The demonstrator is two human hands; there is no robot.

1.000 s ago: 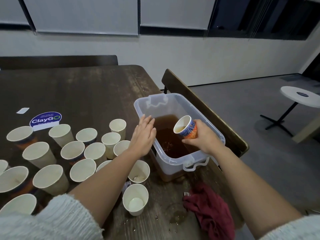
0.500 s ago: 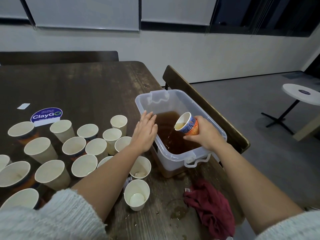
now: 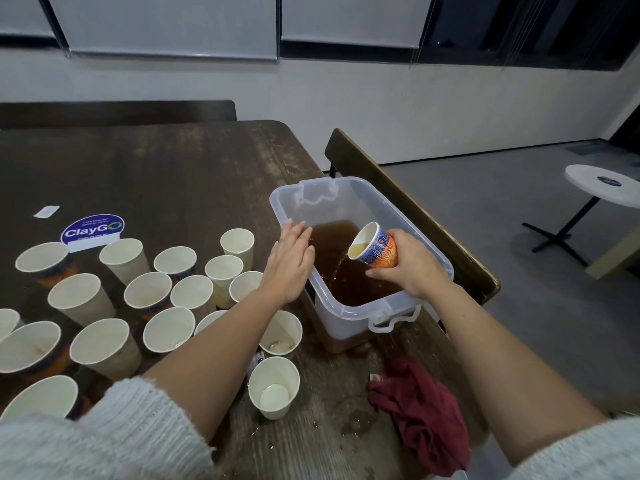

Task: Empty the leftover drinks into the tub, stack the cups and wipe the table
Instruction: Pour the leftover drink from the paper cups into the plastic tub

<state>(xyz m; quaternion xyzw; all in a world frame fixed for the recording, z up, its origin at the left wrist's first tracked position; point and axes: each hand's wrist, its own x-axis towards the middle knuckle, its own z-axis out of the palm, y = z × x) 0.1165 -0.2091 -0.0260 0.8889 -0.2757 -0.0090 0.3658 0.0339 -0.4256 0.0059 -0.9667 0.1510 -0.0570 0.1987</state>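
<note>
right hand (image 3: pixel 412 268) fingers curled round the tipped orange-blue patterned paper cup (image 3: pixel 375 245) over the clear plastic tub (image 3: pixel 349 313) at 1 o'clock, left hand (image 3: pixel 289 263) fingers straight on its rim; fast tipping risks splashing the dark wooden counter (image 3: pixel 173 174).

1. A white wall (image 3: pixel 346 109) ran below dark windows (image 3: pixel 519 29) with lowered pale blinds (image 3: pixel 173 26).
2. A round white side table (image 3: pixel 604 185) stood on grey floor (image 3: pixel 519 254).
3. A dark wooden bench (image 3: pixel 408 209) flanked the table.
</note>
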